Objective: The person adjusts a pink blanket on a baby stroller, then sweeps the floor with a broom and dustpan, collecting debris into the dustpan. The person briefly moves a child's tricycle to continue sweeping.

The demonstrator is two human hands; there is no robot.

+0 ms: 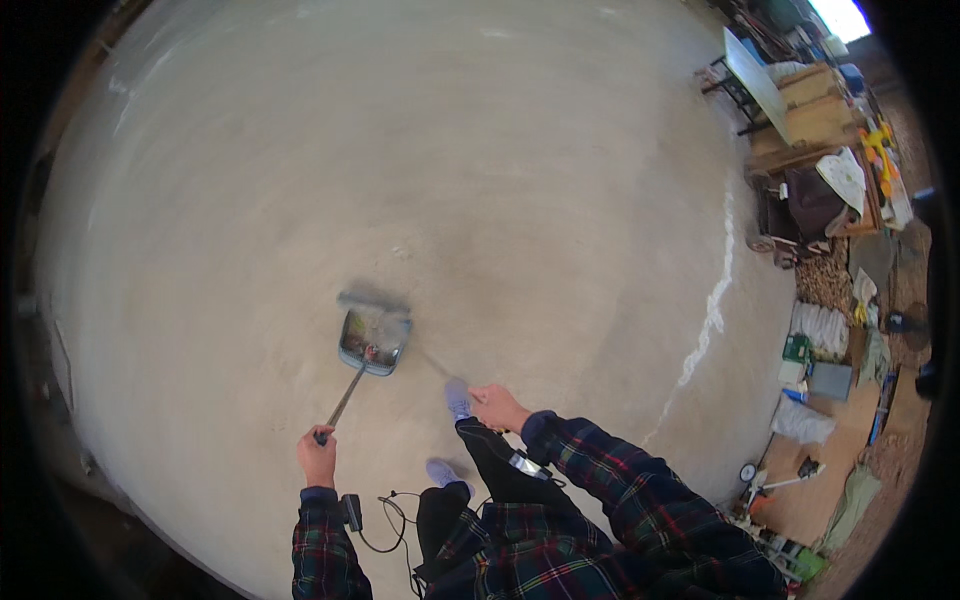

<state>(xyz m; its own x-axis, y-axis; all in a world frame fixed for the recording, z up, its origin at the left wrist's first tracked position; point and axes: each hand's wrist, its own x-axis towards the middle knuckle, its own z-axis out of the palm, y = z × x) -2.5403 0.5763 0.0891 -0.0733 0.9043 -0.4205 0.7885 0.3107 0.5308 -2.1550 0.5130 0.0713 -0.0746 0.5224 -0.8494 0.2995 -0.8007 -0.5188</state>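
Observation:
My left hand (pixel 316 454) grips the end of the long handle of a grey-blue dustpan (pixel 346 352). The pan rests on the concrete floor (pixel 525 225) ahead of me, with mixed debris (pixel 373 334) inside it. A motion-blurred broom head (pixel 373 297) lies across the pan's far, open side. Its thin handle, faint from blur, runs back towards my right hand (pixel 496 407), which is closed around it. My right hand is above one of my lavender shoes (pixel 457 399).
Along the right stand a folding table (pixel 756 84), a wheeled cart with dark cloth (pixel 806 206), a green box (pixel 796 348), a white plastic bag (pixel 802 421) and a wooden board (pixel 795 510). A black cable (pixel 386 551) hangs by my left forearm. White streaks mark the floor.

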